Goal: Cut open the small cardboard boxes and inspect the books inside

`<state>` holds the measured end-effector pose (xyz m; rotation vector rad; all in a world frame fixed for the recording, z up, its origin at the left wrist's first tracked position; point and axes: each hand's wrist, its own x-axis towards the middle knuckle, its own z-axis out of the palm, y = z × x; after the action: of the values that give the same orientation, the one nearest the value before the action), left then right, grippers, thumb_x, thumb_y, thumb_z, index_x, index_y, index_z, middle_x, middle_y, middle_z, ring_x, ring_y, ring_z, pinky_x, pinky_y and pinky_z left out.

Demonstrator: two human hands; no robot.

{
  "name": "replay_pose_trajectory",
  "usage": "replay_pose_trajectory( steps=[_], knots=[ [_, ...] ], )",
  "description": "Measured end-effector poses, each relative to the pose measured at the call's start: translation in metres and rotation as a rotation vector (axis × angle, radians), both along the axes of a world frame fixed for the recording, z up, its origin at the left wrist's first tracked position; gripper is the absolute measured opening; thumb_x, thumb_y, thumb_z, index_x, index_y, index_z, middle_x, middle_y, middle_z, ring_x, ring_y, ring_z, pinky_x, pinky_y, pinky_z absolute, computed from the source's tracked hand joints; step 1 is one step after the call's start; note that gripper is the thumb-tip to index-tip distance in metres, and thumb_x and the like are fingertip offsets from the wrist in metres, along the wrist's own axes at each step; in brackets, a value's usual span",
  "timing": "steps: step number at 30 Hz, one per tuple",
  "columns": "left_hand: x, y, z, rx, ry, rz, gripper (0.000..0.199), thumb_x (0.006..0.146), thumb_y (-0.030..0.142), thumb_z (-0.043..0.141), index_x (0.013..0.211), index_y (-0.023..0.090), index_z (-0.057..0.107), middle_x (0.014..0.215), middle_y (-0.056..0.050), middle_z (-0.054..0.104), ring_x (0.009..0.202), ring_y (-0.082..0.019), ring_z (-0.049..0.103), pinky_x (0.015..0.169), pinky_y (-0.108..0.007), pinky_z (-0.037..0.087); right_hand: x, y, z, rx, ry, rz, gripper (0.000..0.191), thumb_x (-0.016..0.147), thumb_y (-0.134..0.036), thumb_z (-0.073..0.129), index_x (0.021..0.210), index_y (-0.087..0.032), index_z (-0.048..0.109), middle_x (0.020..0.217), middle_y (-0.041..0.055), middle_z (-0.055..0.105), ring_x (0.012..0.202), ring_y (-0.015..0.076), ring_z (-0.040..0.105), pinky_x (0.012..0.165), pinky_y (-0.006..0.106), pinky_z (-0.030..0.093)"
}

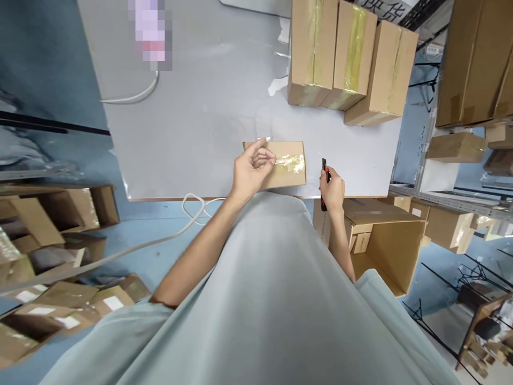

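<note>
A small cardboard box [286, 174] lies near the table's front edge, with shiny clear tape [294, 162] running along its top. Over the box's left part is my left hand [252, 166], thumb and fingertips pinched together at the near end of the tape. To the right of the box, my right hand [332, 188] is wrapped round a black and red utility knife [324, 167]. The knife points away from me and stays apart from the box. Whether its blade is out is too small to tell.
Three taped cartons [352, 59] stand at the back right of the grey table [192, 133]. An open carton [395, 246] sits below on the right, and several opened boxes [76, 208] lie at the left. A white cable [172, 235] hangs by the front edge.
</note>
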<state>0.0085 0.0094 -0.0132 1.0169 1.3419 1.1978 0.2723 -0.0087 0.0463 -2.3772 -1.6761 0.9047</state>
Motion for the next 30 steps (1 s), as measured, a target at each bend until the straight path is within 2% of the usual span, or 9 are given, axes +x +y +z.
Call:
replay_pose_trajectory(
  steps=[4, 7, 10, 14, 18, 21, 24, 27, 30],
  knots=[
    [-0.006, -0.009, 0.003, 0.045, 0.101, 0.067, 0.062, 0.096, 0.036, 0.083, 0.155, 0.025, 0.069, 0.104, -0.003, 0.078, 0.101, -0.018, 0.080, 0.101, -0.035, 0.067, 0.008, 0.016, -0.041, 0.009, 0.143, -0.034, 0.033, 0.117, -0.042, 0.048, 0.120, -0.023, 0.076, 0.106, 0.0098, 0.086, 0.082, 0.0238, 0.080, 0.082, 0.031, 0.058],
    [-0.010, -0.019, 0.009, 0.100, 0.327, 0.096, 0.070, 0.100, 0.049, 0.085, 0.162, 0.026, 0.063, 0.128, -0.010, 0.077, 0.122, -0.025, 0.077, 0.116, -0.044, 0.063, 0.005, 0.034, -0.079, -0.070, 0.322, -0.139, 0.028, 0.114, -0.043, 0.056, 0.106, -0.022, 0.072, 0.099, 0.0069, 0.084, 0.066, 0.0180, 0.074, 0.071, 0.028, 0.056],
    [-0.020, -0.028, 0.010, 0.145, 0.526, 0.073, 0.080, 0.102, 0.065, 0.081, 0.166, 0.024, 0.058, 0.152, -0.018, 0.067, 0.147, -0.036, 0.066, 0.127, -0.053, 0.055, -0.003, 0.049, -0.113, -0.167, 0.469, -0.277, 0.025, 0.109, -0.044, 0.066, 0.095, -0.022, 0.065, 0.087, 0.0031, 0.079, 0.059, 0.0144, 0.068, 0.063, 0.025, 0.053],
    [-0.050, -0.041, 0.003, 0.110, 0.629, 0.103, 0.075, 0.106, 0.070, 0.071, 0.166, 0.026, 0.058, 0.159, -0.019, 0.062, 0.155, -0.039, 0.058, 0.132, -0.057, 0.050, -0.020, 0.057, -0.138, -0.192, 0.537, -0.314, 0.030, 0.104, -0.046, 0.074, 0.089, -0.024, 0.059, 0.076, -0.0032, 0.071, 0.062, 0.0139, 0.066, 0.062, 0.023, 0.051],
    [-0.088, -0.055, -0.001, 0.027, 0.659, 0.194, 0.063, 0.105, 0.060, 0.076, 0.158, 0.028, 0.066, 0.151, -0.015, 0.066, 0.148, -0.036, 0.062, 0.128, -0.054, 0.054, -0.045, 0.053, -0.136, -0.229, 0.650, -0.235, 0.029, 0.107, -0.045, 0.071, 0.091, -0.025, 0.059, 0.068, -0.0083, 0.061, 0.062, 0.0142, 0.063, 0.063, 0.023, 0.049],
    [-0.106, -0.066, 0.000, -0.032, 0.670, 0.225, 0.044, 0.110, 0.050, 0.070, 0.147, 0.027, 0.074, 0.139, -0.013, 0.070, 0.136, -0.032, 0.068, 0.122, -0.050, 0.059, -0.061, 0.048, -0.122, -0.194, 0.676, -0.201, 0.028, 0.107, -0.046, 0.071, 0.093, -0.026, 0.057, 0.072, -0.0083, 0.061, 0.062, 0.0136, 0.061, 0.064, 0.023, 0.050],
    [-0.110, -0.072, -0.003, -0.045, 0.613, 0.210, 0.039, 0.114, 0.044, 0.060, 0.143, 0.025, 0.077, 0.138, -0.012, 0.070, 0.134, -0.029, 0.070, 0.119, -0.045, 0.061, -0.067, 0.040, -0.102, -0.099, 0.585, -0.151, 0.029, 0.106, -0.052, 0.069, 0.098, -0.026, 0.058, 0.077, -0.0066, 0.062, 0.067, 0.0154, 0.062, 0.067, 0.025, 0.052],
    [-0.109, -0.066, -0.018, -0.058, 0.477, 0.177, 0.043, 0.113, 0.043, 0.058, 0.146, 0.023, 0.077, 0.142, -0.014, 0.071, 0.135, -0.028, 0.071, 0.113, -0.042, 0.063, -0.062, 0.032, -0.077, 0.025, 0.409, -0.081, 0.036, 0.107, -0.061, 0.064, 0.101, -0.026, 0.062, 0.081, -0.0024, 0.067, 0.078, 0.0202, 0.064, 0.073, 0.028, 0.053],
    [-0.107, -0.052, -0.041, -0.135, 0.344, 0.147, 0.041, 0.107, 0.036, 0.061, 0.140, 0.021, 0.079, 0.141, -0.014, 0.075, 0.127, -0.028, 0.075, 0.108, -0.041, 0.065, -0.057, 0.026, -0.056, 0.101, 0.263, -0.046, 0.038, 0.106, -0.063, 0.060, 0.102, -0.025, 0.064, 0.086, 0.0012, 0.071, 0.085, 0.0232, 0.066, 0.078, 0.031, 0.053]
  ],
)
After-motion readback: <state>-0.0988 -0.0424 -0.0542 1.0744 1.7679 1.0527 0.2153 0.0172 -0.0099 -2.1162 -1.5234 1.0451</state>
